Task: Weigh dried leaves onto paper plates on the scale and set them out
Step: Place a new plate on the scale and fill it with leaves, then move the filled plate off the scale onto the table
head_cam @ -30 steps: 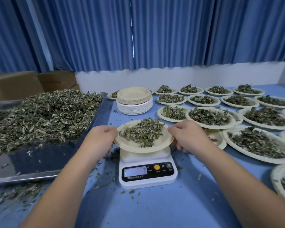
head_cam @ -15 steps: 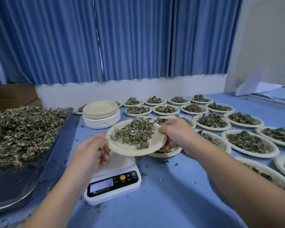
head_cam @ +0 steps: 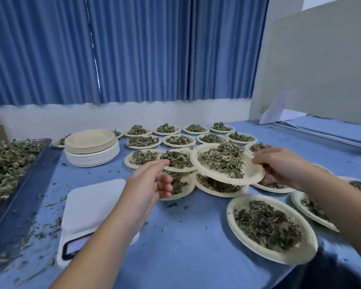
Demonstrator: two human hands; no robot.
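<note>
**Q:** Head view: where is the weighed plate?

**A:** The right hand pinches the rim of a leaf-filled paper plate. It is held above the other filled plates at mid-table right. The white scale sits bare, near left. The left hand hovers empty, fingers loosely curled.

**Q:** Which step?

**A:** Setting out, I judge. Next it needs a free spot on the blue table, with the plate lowered level so no leaves spill.

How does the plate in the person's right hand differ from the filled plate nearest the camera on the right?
The held plate is in the air, pinched at its rim by the right hand; the near plate lies untouched on the table. The held plate tilts and hangs over other filled plates; the near plate sits flat. Both are pale paper plates heaped with dried leaves.
</note>
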